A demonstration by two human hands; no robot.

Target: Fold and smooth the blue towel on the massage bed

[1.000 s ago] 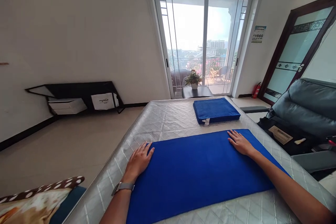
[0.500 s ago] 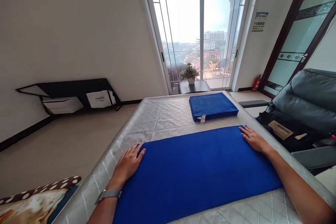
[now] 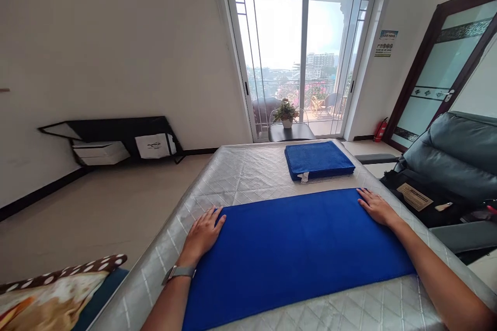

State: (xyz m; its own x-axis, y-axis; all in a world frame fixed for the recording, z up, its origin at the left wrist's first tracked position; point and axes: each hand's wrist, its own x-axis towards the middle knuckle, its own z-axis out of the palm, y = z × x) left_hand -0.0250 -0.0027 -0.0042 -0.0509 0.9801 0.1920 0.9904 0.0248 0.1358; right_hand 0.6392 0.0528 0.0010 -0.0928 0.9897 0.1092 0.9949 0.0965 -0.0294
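A long blue towel (image 3: 298, 248), folded into a wide strip, lies flat across a grey quilted mattress (image 3: 248, 176). My left hand (image 3: 202, 236) rests flat and open on the towel's far left corner, a watch on its wrist. At the far right corner my right hand (image 3: 376, 208) lies flat on the towel's edge with fingers stretched out. A second blue towel (image 3: 318, 159), folded into a small rectangle with a white tag, sits farther back on the mattress.
A grey recliner (image 3: 454, 160) stands close on the right. Beyond the mattress are a small dark table with a potted plant (image 3: 286, 114) and a glass balcony door (image 3: 301, 51). A patterned cushion (image 3: 50, 295) lies at lower left. Black shelving (image 3: 112, 139) leans on the left wall.
Both hands have slid outward along the towel's far edge to its corners. The view has shifted slightly.
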